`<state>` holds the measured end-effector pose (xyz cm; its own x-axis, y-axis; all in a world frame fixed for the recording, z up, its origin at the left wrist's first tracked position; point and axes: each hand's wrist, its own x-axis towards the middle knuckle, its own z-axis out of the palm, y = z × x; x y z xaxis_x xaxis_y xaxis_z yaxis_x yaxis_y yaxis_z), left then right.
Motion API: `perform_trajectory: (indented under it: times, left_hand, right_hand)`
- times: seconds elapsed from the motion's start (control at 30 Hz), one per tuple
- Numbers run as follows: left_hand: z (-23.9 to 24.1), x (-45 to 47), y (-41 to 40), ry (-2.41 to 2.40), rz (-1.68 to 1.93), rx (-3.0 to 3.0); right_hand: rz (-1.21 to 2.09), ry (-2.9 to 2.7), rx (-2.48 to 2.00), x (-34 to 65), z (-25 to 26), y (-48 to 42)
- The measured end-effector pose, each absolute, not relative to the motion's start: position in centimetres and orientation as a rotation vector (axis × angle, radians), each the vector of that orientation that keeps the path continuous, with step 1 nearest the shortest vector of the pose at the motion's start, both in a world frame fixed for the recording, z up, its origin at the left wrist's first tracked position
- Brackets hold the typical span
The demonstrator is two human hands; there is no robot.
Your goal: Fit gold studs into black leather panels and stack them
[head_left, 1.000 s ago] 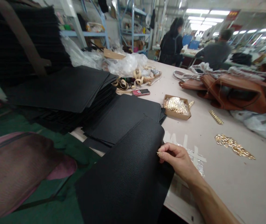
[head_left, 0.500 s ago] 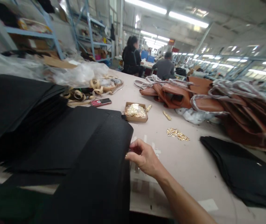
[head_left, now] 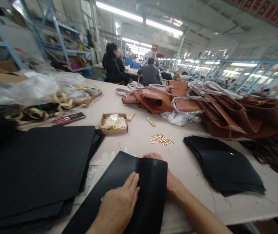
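A black leather panel [head_left: 151,191] lies in front of me at the table's near side, its far right part raised and curved. On its face rests my left hand [head_left: 118,204], flat with the fingers side by side. A small shiny fitting [head_left: 102,198] shows at the panel's left, beside that hand. Behind the far right edge is my right hand [head_left: 169,177], its bent fingers gripping the panel from underneath; the fingertips and thumb are mostly hidden. Beyond the panel lies a loose pile of gold metal fittings [head_left: 160,139].
Black panels are stacked at left [head_left: 39,162] and right [head_left: 221,162]. A cardboard box [head_left: 114,131] holds gold fittings; two gold strips [head_left: 151,122] lie near it. A red phone [head_left: 70,119] is at left. Brown bags [head_left: 214,112] line the back right. Two people sit farther off.
The view has swung right. The black panel now lies apart from the left stack, in front of me. My left hand has come onto it, and my right hand has gone behind its edge.
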<state>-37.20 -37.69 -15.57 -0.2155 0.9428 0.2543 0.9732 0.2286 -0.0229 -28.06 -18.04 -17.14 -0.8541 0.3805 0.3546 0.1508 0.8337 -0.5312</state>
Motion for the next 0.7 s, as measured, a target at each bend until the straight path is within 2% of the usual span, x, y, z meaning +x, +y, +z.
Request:
perform_trajectory:
  times: [0.1,0.3,0.7]
  left_hand:
    - [-16.7,-37.1,-37.6,-2.292,-0.131,-1.864]
    - [-17.3,-37.8,-38.2,-2.155,-0.286,-1.995]
    - [-16.3,-37.4,-38.6,-2.360,-0.341,-2.040]
  right_hand:
    - [0.592,-2.668,-0.503,-26.5,-16.9,-15.0]
    - [0.330,-2.705,-0.845,-27.0,-14.7,-9.6]
    - [-0.024,-3.027,-1.123,-32.4,-13.3,-8.5]
